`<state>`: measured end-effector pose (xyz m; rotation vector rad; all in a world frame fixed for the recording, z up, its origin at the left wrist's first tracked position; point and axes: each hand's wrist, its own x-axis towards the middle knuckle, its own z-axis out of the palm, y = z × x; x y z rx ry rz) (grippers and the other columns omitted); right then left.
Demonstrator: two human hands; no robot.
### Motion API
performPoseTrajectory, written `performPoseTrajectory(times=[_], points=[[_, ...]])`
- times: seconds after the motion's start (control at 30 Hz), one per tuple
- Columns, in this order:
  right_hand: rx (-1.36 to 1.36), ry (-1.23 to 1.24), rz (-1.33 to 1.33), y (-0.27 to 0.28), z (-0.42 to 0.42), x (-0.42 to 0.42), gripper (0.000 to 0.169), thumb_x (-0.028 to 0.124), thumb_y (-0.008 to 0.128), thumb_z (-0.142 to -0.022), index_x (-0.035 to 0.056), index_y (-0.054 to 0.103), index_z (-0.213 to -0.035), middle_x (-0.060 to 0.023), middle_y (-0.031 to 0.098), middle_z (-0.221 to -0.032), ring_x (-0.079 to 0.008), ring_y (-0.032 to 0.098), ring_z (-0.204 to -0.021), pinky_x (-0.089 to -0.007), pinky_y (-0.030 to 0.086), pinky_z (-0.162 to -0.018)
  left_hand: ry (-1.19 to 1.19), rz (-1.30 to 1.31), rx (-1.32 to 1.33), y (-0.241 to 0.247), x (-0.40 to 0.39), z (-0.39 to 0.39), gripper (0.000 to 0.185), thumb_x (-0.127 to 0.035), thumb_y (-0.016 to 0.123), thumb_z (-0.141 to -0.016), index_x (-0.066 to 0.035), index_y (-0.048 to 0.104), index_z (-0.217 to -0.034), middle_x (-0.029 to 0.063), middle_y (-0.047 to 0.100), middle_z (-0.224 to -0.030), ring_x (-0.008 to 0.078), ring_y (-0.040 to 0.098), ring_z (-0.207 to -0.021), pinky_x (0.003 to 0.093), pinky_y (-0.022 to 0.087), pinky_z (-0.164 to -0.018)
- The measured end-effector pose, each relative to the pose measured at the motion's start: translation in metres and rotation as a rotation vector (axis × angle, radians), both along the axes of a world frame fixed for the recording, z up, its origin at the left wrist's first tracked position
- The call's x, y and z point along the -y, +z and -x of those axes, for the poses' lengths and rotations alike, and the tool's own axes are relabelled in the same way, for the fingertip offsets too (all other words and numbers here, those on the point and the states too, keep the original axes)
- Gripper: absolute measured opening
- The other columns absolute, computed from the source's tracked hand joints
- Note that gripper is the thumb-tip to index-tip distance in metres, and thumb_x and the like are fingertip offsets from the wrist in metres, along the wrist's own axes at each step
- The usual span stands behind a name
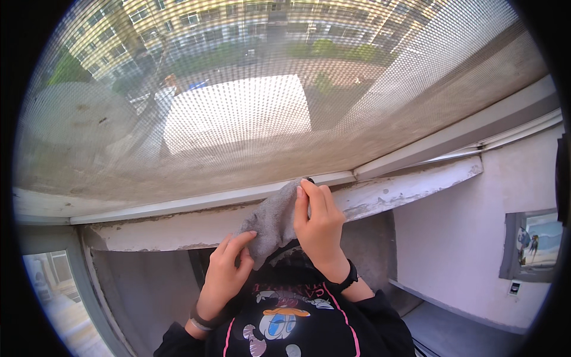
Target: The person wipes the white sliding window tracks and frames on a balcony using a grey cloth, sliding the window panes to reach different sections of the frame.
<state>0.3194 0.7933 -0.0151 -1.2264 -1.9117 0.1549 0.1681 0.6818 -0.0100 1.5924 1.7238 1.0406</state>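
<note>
A grey cloth (272,218) hangs between my two hands, in front of the window frame's lower rail. My right hand (319,214) pinches its upper corner, close to the rail, with a small black object (308,180) just showing behind the fingertips; what it is I cannot tell. My left hand (229,267) has its fingertips on the lower left edge of the cloth. Behind the cloth runs the white window frame (200,199), and beyond it a mesh screen (241,111) fills the upper view.
Below the frame lies a worn, chipped white sill (156,234). A pale wall (450,236) with a small framed opening or picture (535,245) is on the right. At the lower left is a glazed door or window (58,285). Buildings and greenery show through the mesh.
</note>
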Motion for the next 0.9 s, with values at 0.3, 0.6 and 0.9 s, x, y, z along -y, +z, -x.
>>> performPoseTrajectory(times=[0.3, 0.6, 0.9], points=[[-0.173, 0.319, 0.009, -0.01, 0.01, 0.023, 0.026, 0.005, 0.067, -0.081, 0.0032, 0.062, -0.107, -0.0058, 0.052, -0.072, -0.0204, 0.053, -0.052, -0.0312, 0.043, -0.046, 0.128, 0.072, 0.043, -0.001, 0.027, 0.014, 0.027, 0.005, 0.053, -0.078, -0.001, 0.061, -0.104, 0.0157, 0.062, -0.087, 0.0274, 0.062, -0.075, 0.0319, 0.048, -0.066], [-0.218, 0.216, -0.011, -0.006, -0.01, 0.004, 0.024, -0.001, 0.062, -0.085, 0.0036, 0.062, -0.108, -0.0089, 0.056, -0.076, -0.022, 0.054, -0.058, -0.0288, 0.044, -0.052, 0.013, -0.005, 0.032, 0.0, 0.011, -0.005, 0.035, 0.004, 0.056, -0.077, -0.005, 0.059, -0.111, 0.0157, 0.056, -0.079, 0.0304, 0.057, -0.064, 0.0363, 0.047, -0.059], [-0.093, 0.238, -0.09, -0.026, 0.019, 0.016, 0.023, -0.002, 0.065, -0.081, 0.0017, 0.063, -0.104, -0.0082, 0.052, -0.072, -0.02, 0.05, -0.055, -0.0304, 0.04, -0.048, 0.139, 0.017, -0.018, 0.001, 0.022, 0.015, 0.031, 0.004, 0.055, -0.079, -0.004, 0.06, -0.108, 0.0149, 0.057, -0.08, 0.0302, 0.057, -0.066, 0.035, 0.047, -0.06]])
